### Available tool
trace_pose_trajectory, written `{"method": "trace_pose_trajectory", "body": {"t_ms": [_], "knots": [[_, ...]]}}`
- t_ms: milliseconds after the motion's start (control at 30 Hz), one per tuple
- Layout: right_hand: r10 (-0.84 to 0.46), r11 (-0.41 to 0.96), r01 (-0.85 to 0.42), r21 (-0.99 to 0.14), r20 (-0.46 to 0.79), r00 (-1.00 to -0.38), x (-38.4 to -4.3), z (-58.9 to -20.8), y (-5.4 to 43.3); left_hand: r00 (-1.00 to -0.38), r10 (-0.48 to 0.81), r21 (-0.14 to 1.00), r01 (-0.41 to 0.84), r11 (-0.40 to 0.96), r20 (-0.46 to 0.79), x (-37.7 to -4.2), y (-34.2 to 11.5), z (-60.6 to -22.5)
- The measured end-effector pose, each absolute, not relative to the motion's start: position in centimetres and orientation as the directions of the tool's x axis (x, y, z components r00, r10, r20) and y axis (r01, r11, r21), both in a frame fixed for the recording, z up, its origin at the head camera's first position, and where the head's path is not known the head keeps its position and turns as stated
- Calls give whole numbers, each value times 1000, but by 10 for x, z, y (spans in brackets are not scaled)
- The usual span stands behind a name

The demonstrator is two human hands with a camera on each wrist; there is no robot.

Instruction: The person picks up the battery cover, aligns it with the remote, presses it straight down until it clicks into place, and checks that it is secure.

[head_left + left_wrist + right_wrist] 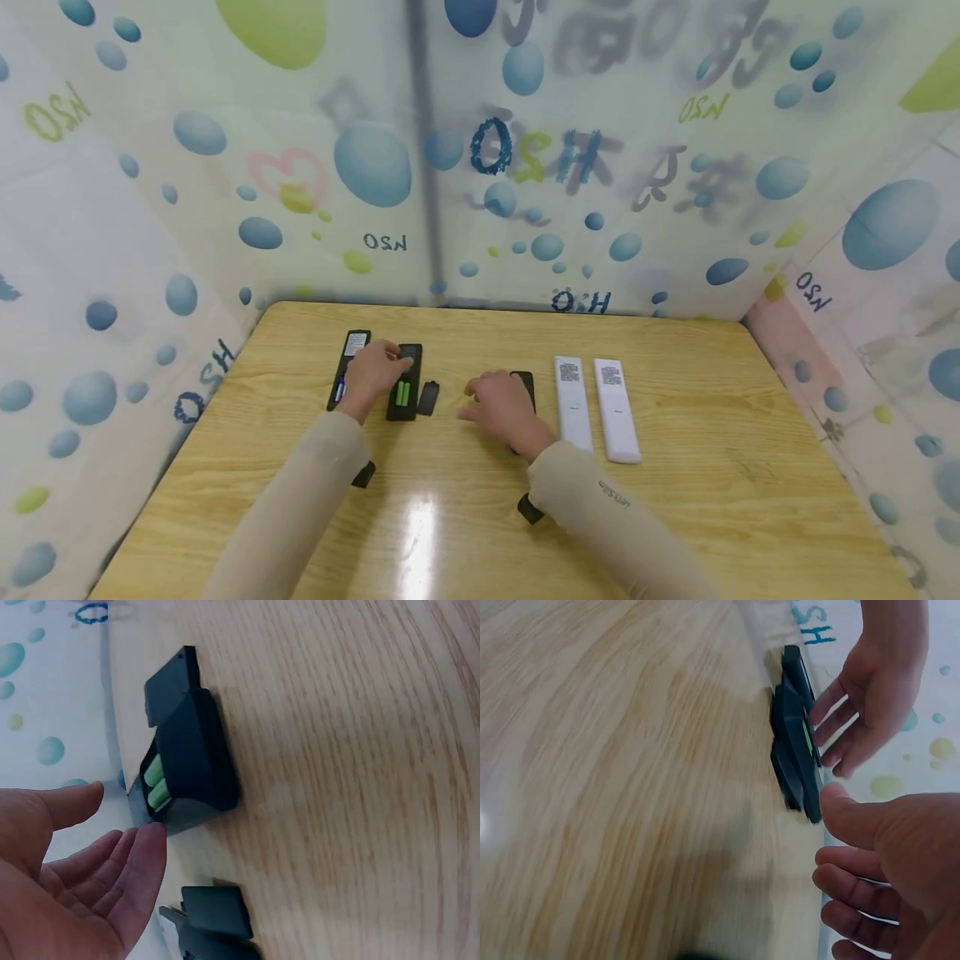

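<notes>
My left hand [371,375] hovers between two black remote controls, its fingers loosely bent and holding nothing. Beneath its fingertips lies the middle remote control [412,354], with two green batteries [403,393] in its uncovered compartment. A loose black battery cover [429,398] rests beside it. The far-left remote control [356,343] shows blue-and-white batteries [340,389], partly hidden by the left hand. In the left wrist view, my thumb and fingers are spread apart near the green batteries. My right hand [504,404], relaxed and without anything in it, partly covers a third black remote control [527,382].
Two white remote controls [573,408] lie face down on the wooden table [720,400], right of my right hand. Small black pieces lie beside the left forearm [363,475] and the right forearm [530,509]. A patterned curtain [465,275] stands behind the table's back edge.
</notes>
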State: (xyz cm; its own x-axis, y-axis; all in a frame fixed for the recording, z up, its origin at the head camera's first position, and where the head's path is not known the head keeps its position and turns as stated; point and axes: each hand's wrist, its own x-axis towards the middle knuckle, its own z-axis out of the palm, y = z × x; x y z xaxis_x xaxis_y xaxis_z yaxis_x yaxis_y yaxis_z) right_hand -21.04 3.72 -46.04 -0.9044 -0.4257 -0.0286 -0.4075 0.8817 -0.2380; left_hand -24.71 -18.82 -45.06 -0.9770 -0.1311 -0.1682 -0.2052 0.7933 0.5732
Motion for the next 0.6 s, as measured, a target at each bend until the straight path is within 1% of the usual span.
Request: {"method": "trace_pose_trajectory", "body": {"t_ms": [100,300,500,600], "knots": [[-418,889,-402,-221,-32,-908,-213,-464,25,-972,-140,557,-222,800,-187,-249,-189,-453],[-386,913,-368,-176,-83,-919,-221,-471,4,-955,-176,528,-280,802,-239,-254,-186,-456],[-343,931,-325,-166,-92,-935,-227,-476,-12,-946,-224,480,-313,819,-234,-258,-182,-460],[-326,940,-311,-141,-104,-939,-229,-478,-19,-942,-243,468,-327,821,-233,-260,-180,-462]]}}
